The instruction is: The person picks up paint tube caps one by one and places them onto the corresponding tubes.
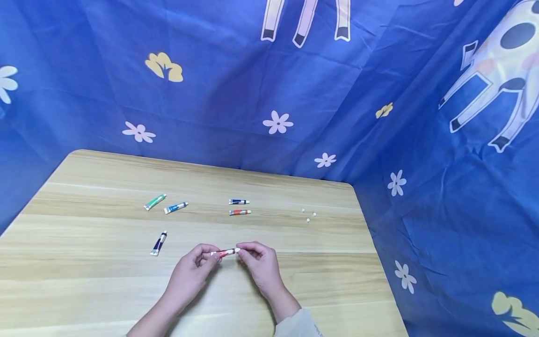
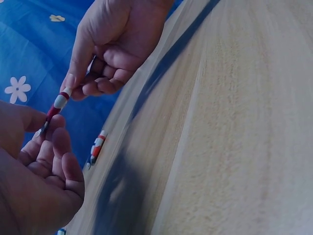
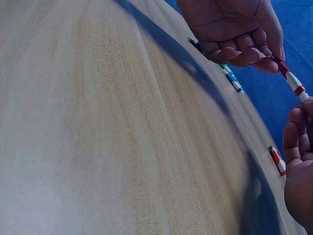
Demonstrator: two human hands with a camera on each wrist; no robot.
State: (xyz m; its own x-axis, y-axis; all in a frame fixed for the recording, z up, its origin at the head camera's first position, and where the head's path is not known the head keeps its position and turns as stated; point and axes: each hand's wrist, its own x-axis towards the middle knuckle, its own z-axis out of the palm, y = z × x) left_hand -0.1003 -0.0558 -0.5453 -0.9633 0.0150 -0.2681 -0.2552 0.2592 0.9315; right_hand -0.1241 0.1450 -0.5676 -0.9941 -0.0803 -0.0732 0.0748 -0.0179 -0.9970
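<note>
A small red-and-white paint tube [image 1: 227, 252] is held between my two hands above the wooden table. My left hand [image 1: 190, 271] pinches its flat tail end between thumb and fingers. With thumb and forefinger, my right hand [image 1: 263, 267] pinches the white tip at the other end, which the fingers partly hide. In the right wrist view the tube [image 3: 293, 82] slants down toward the right hand, its red and white bands showing. The left wrist view shows the same tube [image 2: 59, 101] running from one hand's fingertips to the other's.
On the wooden table [image 1: 105, 281] lie an orange-red tube [image 1: 240, 212], a dark blue tube [image 1: 239, 201], a light blue tube [image 1: 176, 208], a green tube [image 1: 155, 202] and a dark purple tube [image 1: 158, 243]. Three tiny white pieces [image 1: 308, 220] sit at right. Blue patterned cloth [image 1: 236, 93] hangs behind.
</note>
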